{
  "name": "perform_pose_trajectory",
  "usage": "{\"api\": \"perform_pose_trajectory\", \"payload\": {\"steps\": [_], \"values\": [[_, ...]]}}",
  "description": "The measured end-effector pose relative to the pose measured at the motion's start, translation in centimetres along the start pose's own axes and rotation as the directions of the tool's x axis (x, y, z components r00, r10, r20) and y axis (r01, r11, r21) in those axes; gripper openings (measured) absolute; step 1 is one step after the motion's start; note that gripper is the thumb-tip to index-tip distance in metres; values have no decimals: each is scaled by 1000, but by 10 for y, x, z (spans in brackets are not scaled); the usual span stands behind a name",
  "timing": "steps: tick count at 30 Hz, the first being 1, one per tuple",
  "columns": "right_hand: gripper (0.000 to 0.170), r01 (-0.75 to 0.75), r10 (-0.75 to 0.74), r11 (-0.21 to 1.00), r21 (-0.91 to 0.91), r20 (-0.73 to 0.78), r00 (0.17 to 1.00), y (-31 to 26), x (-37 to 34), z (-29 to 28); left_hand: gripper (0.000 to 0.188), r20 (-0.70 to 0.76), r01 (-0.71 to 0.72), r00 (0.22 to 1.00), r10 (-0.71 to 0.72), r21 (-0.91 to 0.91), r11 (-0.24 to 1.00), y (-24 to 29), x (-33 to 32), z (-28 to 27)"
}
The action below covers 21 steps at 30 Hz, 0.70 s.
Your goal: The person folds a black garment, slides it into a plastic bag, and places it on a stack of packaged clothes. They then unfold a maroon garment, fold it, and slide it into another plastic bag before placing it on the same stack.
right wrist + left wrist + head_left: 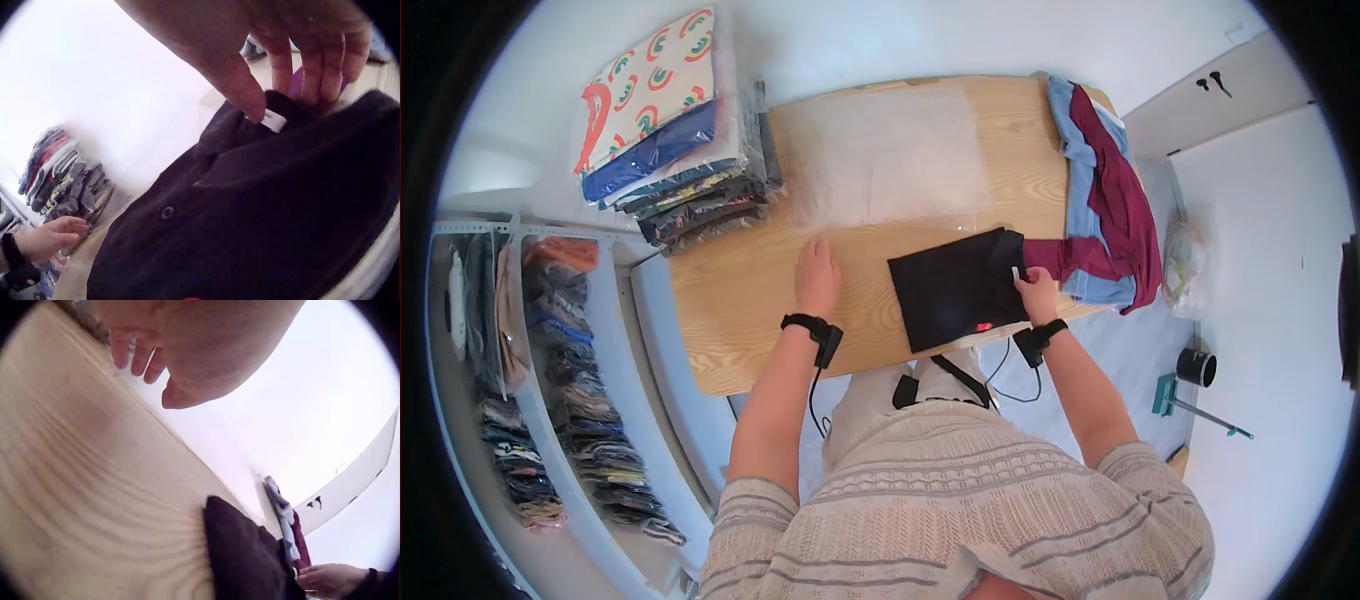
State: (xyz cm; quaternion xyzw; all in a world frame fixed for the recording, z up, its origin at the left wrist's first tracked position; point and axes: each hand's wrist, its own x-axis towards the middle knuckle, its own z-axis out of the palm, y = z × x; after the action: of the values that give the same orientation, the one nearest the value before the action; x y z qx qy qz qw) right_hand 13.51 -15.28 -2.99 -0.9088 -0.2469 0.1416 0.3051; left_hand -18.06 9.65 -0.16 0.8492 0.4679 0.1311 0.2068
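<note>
A folded black garment (pixel 955 288) with a button and a small red mark lies on the wooden table (pixel 860 290). My right hand (pixel 1038 295) pinches its collar edge by a white label; in the right wrist view the thumb of the right hand (pixel 281 56) is at the label (pixel 274 120), with the other fingers behind the collar. To the garment's left, my left hand (pixel 818 278) is over the table with relaxed fingers, holding nothing. The left wrist view shows the left hand (pixel 187 350) apart from the black garment (pixel 240 550).
Clear plastic bags (pixel 885 155) lie at the table's back. Bagged folded clothes (pixel 670 130) are stacked at the back left. Maroon and blue garments (pixel 1105 190) hang over the right end. Shelves of bagged clothes (pixel 590 390) stand at left.
</note>
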Motion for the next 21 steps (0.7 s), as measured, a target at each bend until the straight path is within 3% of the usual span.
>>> {"api": "perform_pose_trajectory", "payload": {"steps": [2,4,5,6,7,8,10,17,21], "values": [[34,32,-32,999,-19,11,999,-22,-5,-11,40,-100,-71,992,75,40,997,-10,20,-3],[31,170,-172,985,26,94,981,-26,-15,-10,44,37,-62,998,54,230,971,-14,37,-7],[28,214,-218,976,45,120,969,-27,-23,-11,44,23,-61,998,58,226,972,-16,42,-8],[26,256,-263,965,63,145,954,-32,-33,-12,46,121,-72,992,42,254,965,-22,45,-3],[23,207,-221,974,94,182,958,-34,-41,-12,48,218,-86,976,23,280,956,-26,47,2],[20,156,-181,980,125,222,958,-36,-48,-12,48,205,-84,978,26,277,957,-29,47,8],[18,194,-222,970,143,215,951,-46,-63,-17,39,160,-100,986,46,351,931,-27,44,10],[15,303,-338,934,191,186,923,-60,-85,-24,37,241,-59,970,16,171,984,-23,49,5],[14,281,-320,941,188,223,921,-59,-85,-26,39,122,-120,988,98,185,975,-34,48,18]]}}
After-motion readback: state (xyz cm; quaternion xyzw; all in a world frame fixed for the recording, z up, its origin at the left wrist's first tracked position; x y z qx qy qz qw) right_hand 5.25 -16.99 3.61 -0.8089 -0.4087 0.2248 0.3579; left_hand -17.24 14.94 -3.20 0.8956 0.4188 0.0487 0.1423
